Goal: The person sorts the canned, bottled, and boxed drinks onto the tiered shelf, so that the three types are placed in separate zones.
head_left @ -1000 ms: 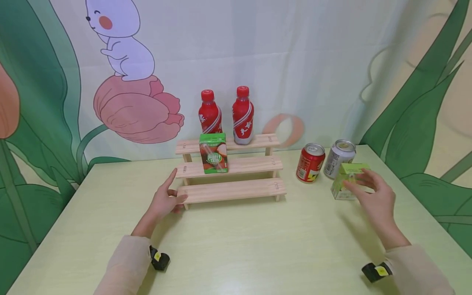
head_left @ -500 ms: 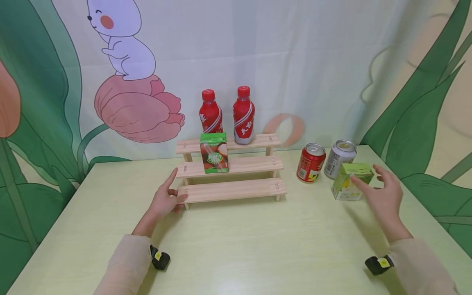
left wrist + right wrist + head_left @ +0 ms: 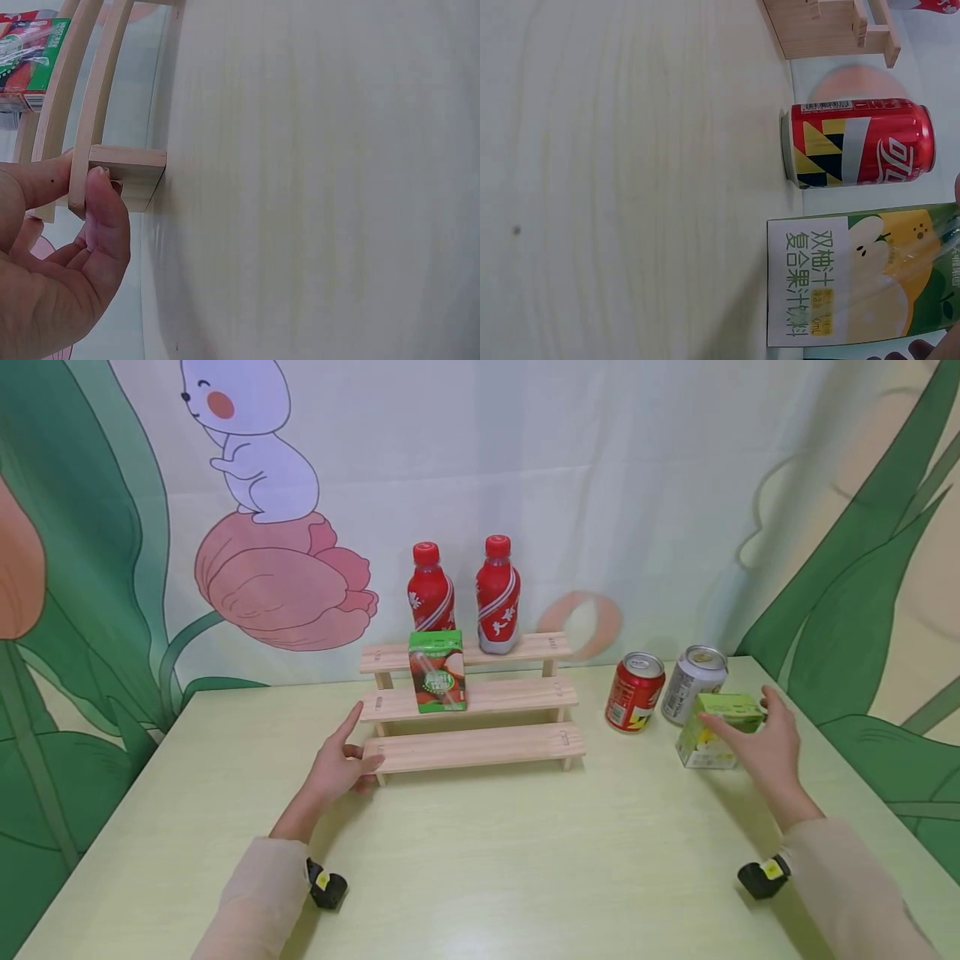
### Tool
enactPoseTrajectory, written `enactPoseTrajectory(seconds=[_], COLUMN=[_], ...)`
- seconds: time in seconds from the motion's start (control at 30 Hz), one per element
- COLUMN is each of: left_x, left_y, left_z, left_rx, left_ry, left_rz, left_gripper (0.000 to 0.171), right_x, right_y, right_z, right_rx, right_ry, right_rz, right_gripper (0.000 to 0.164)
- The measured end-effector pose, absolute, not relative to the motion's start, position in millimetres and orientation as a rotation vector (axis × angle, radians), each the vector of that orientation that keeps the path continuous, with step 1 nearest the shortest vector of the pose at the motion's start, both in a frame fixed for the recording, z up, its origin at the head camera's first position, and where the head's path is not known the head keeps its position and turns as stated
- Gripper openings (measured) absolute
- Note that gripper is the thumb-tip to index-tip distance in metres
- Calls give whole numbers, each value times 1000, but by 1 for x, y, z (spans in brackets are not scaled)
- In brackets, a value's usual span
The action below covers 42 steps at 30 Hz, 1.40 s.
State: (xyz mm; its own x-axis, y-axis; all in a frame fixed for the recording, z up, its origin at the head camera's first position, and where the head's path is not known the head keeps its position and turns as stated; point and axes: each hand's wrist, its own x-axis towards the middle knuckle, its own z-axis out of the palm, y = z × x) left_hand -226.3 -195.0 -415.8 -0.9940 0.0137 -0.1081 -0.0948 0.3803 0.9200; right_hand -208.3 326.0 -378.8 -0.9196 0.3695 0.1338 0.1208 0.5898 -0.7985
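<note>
My left hand [image 3: 335,766] pinches the left end of the lowest shelf of a three-step wooden rack [image 3: 472,747]; in the left wrist view, the thumb [image 3: 105,214] presses the shelf's end by its leg. A green juice carton [image 3: 716,739] stands upright on the table at the right. Around its upper part is my right hand [image 3: 772,752], thumb at the left side and fingers at the right. In the right wrist view, the carton [image 3: 832,281] shows its printed front, while most of that hand lies outside the picture.
On the rack's top step stand two red bottles [image 3: 498,602], one partly hidden by a green-and-red drink carton [image 3: 437,672] on the middle step. A red cola can [image 3: 634,693] and a silver can [image 3: 693,685] stand behind the green carton. A printed curtain hangs behind the table.
My right hand has shifted slightly, its thumb now at the green carton's left upper edge and its fingers at the right side. The carton stays in place, and the left hand keeps its hold.
</note>
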Motion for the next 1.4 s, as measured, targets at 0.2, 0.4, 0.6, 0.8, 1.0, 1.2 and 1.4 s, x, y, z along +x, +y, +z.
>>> enactPoseTrajectory(seconds=[0.2,0.4,0.6,0.8,1.0,1.2,1.4], left_x=[-226,-226,-226,-226,-226,-227,-228], left_y=[-195,-195,-195,-195,-195,-195,-196], left_z=[-416,-415,-416,-416,-416,-417,-418], left_rx=[-65,-60,-66,-71,-77,-76,-72], left_ry=[2534,2541,2536,2538,2539,2540,2538], left_rz=[1693,1692,1701,1697,1694,1693,1703], left_gripper=[92,92,91,91,91,91,92], right_x=[-213,-216,-217,-217,-215,-213,-209], right_y=[325,324,324,323,320,318,314], right_z=[-380,-381,-382,-385,-384,-382,-377], right_rx=[-409,-447,-472,-507,-541,-542,-535], right_ry=[-2561,-2617,-2612,-2580,-2552,-2541,-2525], right_rz=[1315,1326,1331,1355,1351,1354,1348], right_gripper=[102,104,106,106,105,104,105])
